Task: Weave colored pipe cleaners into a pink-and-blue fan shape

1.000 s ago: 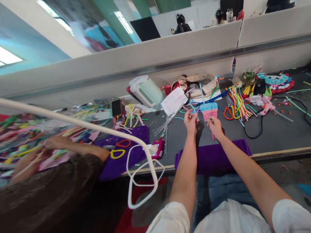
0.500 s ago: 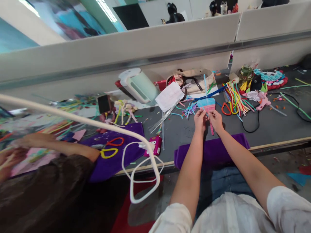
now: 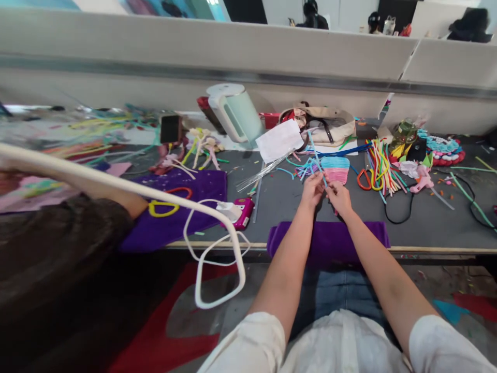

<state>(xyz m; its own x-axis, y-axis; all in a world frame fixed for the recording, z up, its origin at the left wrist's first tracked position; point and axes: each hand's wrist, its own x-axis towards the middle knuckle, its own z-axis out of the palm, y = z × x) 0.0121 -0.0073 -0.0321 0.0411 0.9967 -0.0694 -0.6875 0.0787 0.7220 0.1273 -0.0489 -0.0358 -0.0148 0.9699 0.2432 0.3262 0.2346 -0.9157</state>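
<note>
A light-blue pipe cleaner (image 3: 312, 145) rises, leaning left, from between my two hands. Its lower end is pinched in the closed fingers of my left hand (image 3: 312, 190). Close against it, my right hand (image 3: 339, 199) is also closed on the pipe cleaner near the same spot. Just beyond the fingers is a flat panel of pipe cleaners (image 3: 335, 169), striped blue and pink, its lower part hidden by my right hand. A bundle of blue and purple pipe cleaners (image 3: 306, 169) lies left of the panel. Red-and-yellow-handled scissors (image 3: 364, 180) rest to the right.
A rolled purple cloth (image 3: 330, 241) lies along the table's front edge. Colourful pipe cleaners (image 3: 382, 160), a white paper (image 3: 279, 140), and a pale kettle (image 3: 236, 114) stand around. At left, a co-worker's arm (image 3: 112, 194) lies behind a white curved tube (image 3: 171, 202).
The view has levelled and shifted. My hands have moved left relative to the striped panel, which shows more to their right. The upright blue pipe cleaner now leans left.
</note>
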